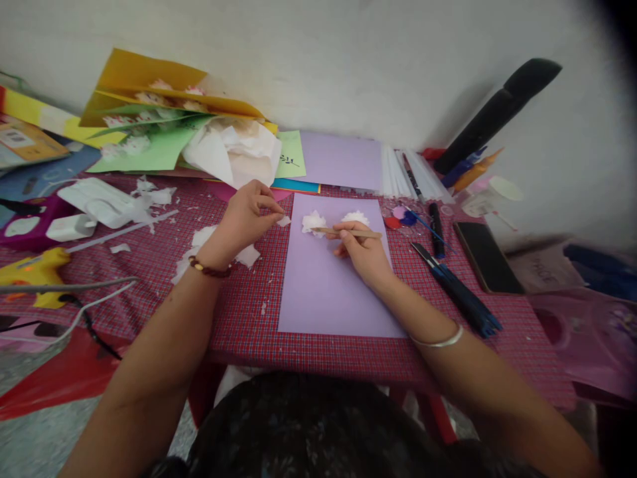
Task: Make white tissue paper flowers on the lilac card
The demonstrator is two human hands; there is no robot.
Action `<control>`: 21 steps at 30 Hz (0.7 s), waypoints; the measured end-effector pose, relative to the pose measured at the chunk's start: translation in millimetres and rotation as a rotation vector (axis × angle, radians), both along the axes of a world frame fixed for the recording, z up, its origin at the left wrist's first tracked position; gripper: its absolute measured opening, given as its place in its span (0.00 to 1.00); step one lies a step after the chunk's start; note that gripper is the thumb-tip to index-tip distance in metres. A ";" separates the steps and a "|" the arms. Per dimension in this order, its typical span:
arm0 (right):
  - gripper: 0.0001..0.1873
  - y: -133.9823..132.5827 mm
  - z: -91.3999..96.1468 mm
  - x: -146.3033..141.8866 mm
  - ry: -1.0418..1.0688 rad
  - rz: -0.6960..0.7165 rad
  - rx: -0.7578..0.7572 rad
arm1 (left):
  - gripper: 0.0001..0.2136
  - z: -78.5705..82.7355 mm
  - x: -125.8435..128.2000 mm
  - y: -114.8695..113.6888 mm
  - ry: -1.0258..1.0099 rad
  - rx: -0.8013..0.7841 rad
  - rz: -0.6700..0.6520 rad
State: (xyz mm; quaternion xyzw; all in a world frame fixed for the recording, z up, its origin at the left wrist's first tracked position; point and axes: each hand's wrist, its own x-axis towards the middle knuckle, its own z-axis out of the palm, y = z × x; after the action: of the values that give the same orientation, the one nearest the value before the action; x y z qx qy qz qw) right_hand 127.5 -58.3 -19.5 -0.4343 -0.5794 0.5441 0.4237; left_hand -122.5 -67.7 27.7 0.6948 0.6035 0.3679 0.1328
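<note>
A lilac paper sheet (pixel 323 285) lies on the red checked tablecloth (pixel 239 305). Two white tissue flowers sit near its top edge, one at the left (pixel 313 221) and one at the right (pixel 355 217). My right hand (pixel 363 251) rests on the sheet, closed round a thin wooden stick (pixel 371 234) whose tip points at the left flower. My left hand (pixel 249 212) hovers just left of the sheet, its fingers pinching a small white tissue piece (pixel 283 220). More white tissue scraps (pixel 204 239) lie under my left wrist.
A yellow glue gun (pixel 34 269) with its cord lies at the left. Coloured cards and crumpled white tissue (pixel 233 153) pile at the back. At the right are scissors (pixel 448 279), a black marker (pixel 436 229), a dark phone (pixel 485 255), white sticks (pixel 403 172) and small pompoms (pixel 402 217).
</note>
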 end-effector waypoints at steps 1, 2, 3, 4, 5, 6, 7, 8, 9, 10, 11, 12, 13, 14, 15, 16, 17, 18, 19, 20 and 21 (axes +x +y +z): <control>0.10 0.1 0.0 -0.1 -0.002 -0.001 -0.002 | 0.04 1.4 1.9 -1.6 -0.071 -0.034 -0.029; 0.10 0.2 -0.1 -0.1 -0.004 -0.002 -0.004 | 0.04 2.8 3.5 -3.2 -0.154 -0.090 -0.068; 0.10 0.2 -0.3 0.0 -0.006 -0.001 -0.007 | 0.04 4.4 4.7 -4.8 -0.239 -0.157 -0.111; 0.10 0.3 -0.6 0.1 -0.006 0.001 -0.010 | 0.04 6.1 5.5 -6.3 -0.319 -0.224 -0.153; 0.10 0.4 -0.9 0.3 -0.007 0.004 -0.012 | 0.04 7.8 6.1 -7.6 -0.391 -0.280 -0.188; 0.11 0.5 -1.3 0.5 -0.008 0.008 -0.012 | 0.04 9.2 6.4 -8.6 -0.454 -0.318 -0.213; 0.11 0.7 -1.7 0.6 -0.010 0.014 -0.010 | 0.04 10.1 6.5 -9.3 -0.498 -0.347 -0.232; 0.11 0.9 -2.1 0.7 -0.012 0.019 -0.007 | 0.06 10.1 6.4 -9.4 -0.518 -0.374 -0.254; 0.11 1.1 -2.3 0.8 -0.014 0.022 -0.004 | 0.09 9.1 6.1 -8.9 -0.507 -0.404 -0.279; 0.12 1.2 -2.5 0.9 -0.016 0.024 -0.001 | 0.12 6.9 5.5 -7.9 -0.462 -0.434 -0.300; 0.12 1.3 -2.6 0.9 -0.018 0.025 0.000 | 0.15 3.8 4.9 -6.2 -0.382 -0.456 -0.303; 0.12 1.3 -2.6 0.9 -0.018 0.024 -0.001 | 0.17 0.0 4.1 -4.2 -0.280 -0.466 -0.284; 0.12 1.3 -2.5 1.0 -0.018 0.023 -0.003 | 0.17 -3.8 3.5 -2.0 -0.174 -0.459 -0.247; 0.12 1.3 -2.5 1.1 -0.017 0.022 -0.004 | 0.16 -7.1 2.8 0.2 -0.085 -0.440 -0.202; 0.12 1.3 -2.4 1.2 -0.017 0.022 -0.005 | 0.15 -9.3 2.3 2.0 -0.019 -0.420 -0.164; 0.12 1.3 -2.3 1.3 -0.019 0.024 -0.005 | 0.12 -10.3 1.8 3.2 0.021 -0.409 -0.140; 0.12 1.3 -2.2 1.4 -0.022 0.027 -0.003 | 0.09 -10.0 1.4 3.9 0.037 -0.411 -0.131; 0.12 1.4 -2.1 1.4 -0.024 0.030 -0.001 | 0.06 -8.5 0.9 3.8 0.032 -0.424 -0.134; 0.12 1.5 -2.1 1.5 -0.026 0.032 -0.001 | 0.03 -6.2 0.2 3.3 0.019 -0.440 -0.140; 0.12 1.6 -2.0 1.5 -0.025 0.034 -0.001 | 0.01 -3.8 -0.7 2.4 0.003 -0.455 -0.145; 0.12 1.6 -1.9 1.5 -0.022 0.037 -0.001 | 0.02 -1.4 -1.9 1.3 -0.020 -0.461 -0.150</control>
State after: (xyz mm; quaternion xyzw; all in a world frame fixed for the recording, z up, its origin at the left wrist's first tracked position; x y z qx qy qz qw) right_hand 129.0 -56.6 -21.4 -0.4299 -0.5916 0.5473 0.4070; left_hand -124.4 -66.4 26.3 0.6851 0.6171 0.2165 0.3210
